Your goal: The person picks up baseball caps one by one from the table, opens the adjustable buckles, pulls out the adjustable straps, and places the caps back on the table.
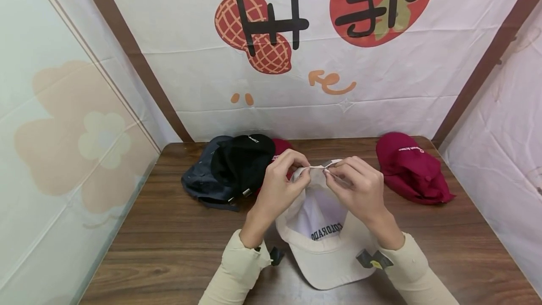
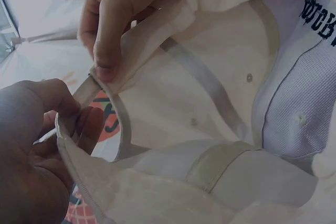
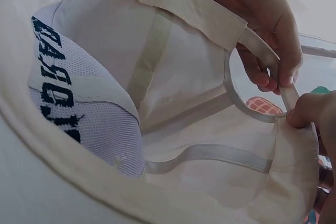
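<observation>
A cream baseball cap [image 1: 326,260] is held with its inside facing me and its brim toward me. Dark COLORADO lettering [image 1: 327,232] shows reversed through the pale lining. At the cap's back opening, my left hand [image 1: 282,185] pinches the thin adjusting strap [image 3: 262,51] between thumb and forefinger. Close beside it, my right hand [image 1: 357,187] grips the strap's other end at the cap's edge, thumb on the inner band. In the left wrist view the strap [image 2: 88,90] spans the gap between both hands. The fastening itself is hidden by the fingers.
To the left at the back lie a navy cap [image 1: 203,173] and a black cap [image 1: 243,164], with a dark red cap [image 1: 281,146] partly behind them. Another dark red cap [image 1: 408,168] lies back right on the wooden table [image 1: 169,248]. A printed cloth [image 1: 190,93] hangs behind.
</observation>
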`<control>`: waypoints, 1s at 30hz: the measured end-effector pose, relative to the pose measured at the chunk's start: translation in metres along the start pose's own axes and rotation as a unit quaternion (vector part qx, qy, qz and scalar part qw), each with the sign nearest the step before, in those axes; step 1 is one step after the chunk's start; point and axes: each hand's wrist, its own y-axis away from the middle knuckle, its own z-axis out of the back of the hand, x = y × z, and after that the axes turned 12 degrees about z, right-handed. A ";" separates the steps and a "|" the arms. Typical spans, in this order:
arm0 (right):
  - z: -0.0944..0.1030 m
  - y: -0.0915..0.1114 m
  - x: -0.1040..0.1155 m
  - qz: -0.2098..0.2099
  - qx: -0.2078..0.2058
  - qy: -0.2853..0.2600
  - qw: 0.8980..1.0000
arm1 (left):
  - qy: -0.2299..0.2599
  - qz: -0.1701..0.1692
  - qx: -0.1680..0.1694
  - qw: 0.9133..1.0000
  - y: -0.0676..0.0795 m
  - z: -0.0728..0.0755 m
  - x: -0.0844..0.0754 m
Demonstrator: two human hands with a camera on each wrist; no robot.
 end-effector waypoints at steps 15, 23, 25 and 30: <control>0.001 0.000 0.001 -0.017 0.009 -0.011 1.000 | 0.009 0.017 0.020 1.000 0.001 -0.003 0.000; 0.001 -0.001 0.004 -0.010 0.015 -0.016 1.000 | 0.011 0.013 0.036 0.999 0.001 -0.009 -0.003; 0.001 -0.002 0.005 -0.007 0.014 -0.016 1.000 | 0.009 0.009 0.036 0.999 0.001 -0.010 -0.004; 0.001 -0.004 0.006 0.000 0.011 -0.013 1.000 | 0.003 0.001 0.032 0.999 0.001 -0.010 -0.006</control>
